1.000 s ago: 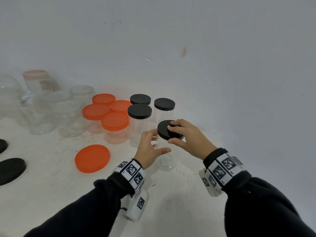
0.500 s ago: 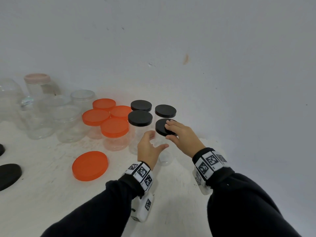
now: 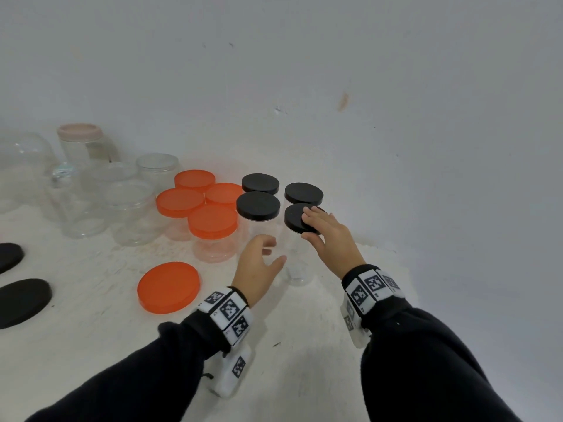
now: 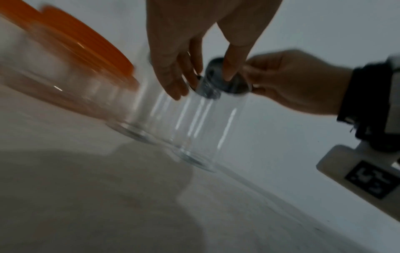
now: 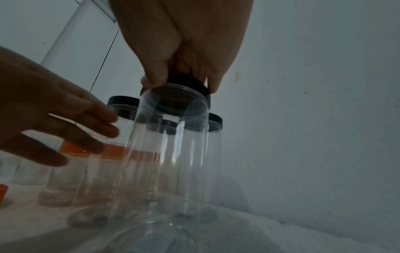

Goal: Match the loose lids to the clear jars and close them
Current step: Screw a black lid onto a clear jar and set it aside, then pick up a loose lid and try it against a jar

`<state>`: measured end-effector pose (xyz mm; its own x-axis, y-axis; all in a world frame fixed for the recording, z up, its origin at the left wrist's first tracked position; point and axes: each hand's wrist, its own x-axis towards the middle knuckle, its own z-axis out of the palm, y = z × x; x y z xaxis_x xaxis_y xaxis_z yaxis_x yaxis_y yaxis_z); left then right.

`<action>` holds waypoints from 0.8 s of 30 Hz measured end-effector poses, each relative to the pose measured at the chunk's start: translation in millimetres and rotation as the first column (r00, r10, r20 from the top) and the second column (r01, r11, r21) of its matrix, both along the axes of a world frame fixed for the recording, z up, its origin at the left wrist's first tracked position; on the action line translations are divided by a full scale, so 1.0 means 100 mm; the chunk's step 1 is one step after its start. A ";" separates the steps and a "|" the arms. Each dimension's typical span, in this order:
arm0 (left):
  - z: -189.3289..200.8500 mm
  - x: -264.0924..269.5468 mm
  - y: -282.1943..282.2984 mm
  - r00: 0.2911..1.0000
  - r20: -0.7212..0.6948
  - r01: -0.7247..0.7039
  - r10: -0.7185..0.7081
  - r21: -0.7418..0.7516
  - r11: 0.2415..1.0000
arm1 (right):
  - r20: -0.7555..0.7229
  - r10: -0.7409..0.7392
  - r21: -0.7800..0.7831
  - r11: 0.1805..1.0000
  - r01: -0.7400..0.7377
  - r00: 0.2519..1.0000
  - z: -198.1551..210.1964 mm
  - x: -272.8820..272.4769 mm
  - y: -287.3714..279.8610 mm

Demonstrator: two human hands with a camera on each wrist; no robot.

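A tall clear jar (image 3: 298, 271) stands at the front right of the black-lidded group. Its black lid (image 3: 293, 217) sits on top, and my right hand (image 3: 327, 236) grips that lid from above, thumb and fingers curled over the rim. The right wrist view shows the lid (image 5: 184, 82) on the jar (image 5: 168, 154) mouth under my fingers (image 5: 155, 78). My left hand (image 3: 259, 263) hovers just left of the jar with relaxed, spread fingers and holds nothing. In the left wrist view its fingers (image 4: 173, 82) hang beside the jar (image 4: 205, 128), apart from the glass.
Three closed black-lidded jars (image 3: 258, 205) stand right behind and left of this one. Several orange-lidded jars (image 3: 212, 222) are further left, then open clear jars (image 3: 131, 208). A loose orange lid (image 3: 168, 287) and two black lids (image 3: 21, 303) lie on the table. The wall is close on the right.
The jar has been pushed back against the other black-lidded jars with my right hand still on its lid. My left hand has let go of the jar body and opened.
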<state>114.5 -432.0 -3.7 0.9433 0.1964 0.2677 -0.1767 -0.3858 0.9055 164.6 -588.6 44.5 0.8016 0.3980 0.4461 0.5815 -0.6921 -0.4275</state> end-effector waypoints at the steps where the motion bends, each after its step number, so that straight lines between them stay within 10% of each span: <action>1: 0.02 -0.06 0.12 1.000 0.010 0.017 -0.017 0.013 1.000 | 0.006 -0.003 0.014 1.000 0.003 1.000 -0.01 0.01 0.01; 14: -0.07 -0.21 1.57 0.981 -0.085 -0.145 0.174 0.276 0.950 | 0.083 -0.012 0.093 0.996 0.005 0.996 -0.11 0.05 0.03; 24: -0.19 -0.18 1.64 0.796 -0.567 0.255 0.211 0.631 0.732 | 0.117 -0.042 0.099 0.995 0.031 0.992 -0.15 -0.01 0.06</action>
<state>96.8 -267.9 -22.4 0.9479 0.1699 -0.2695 0.2579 -0.9059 0.3358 163.9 -582.5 29.5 0.7536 0.3195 0.5744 0.6075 -0.6723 -0.4231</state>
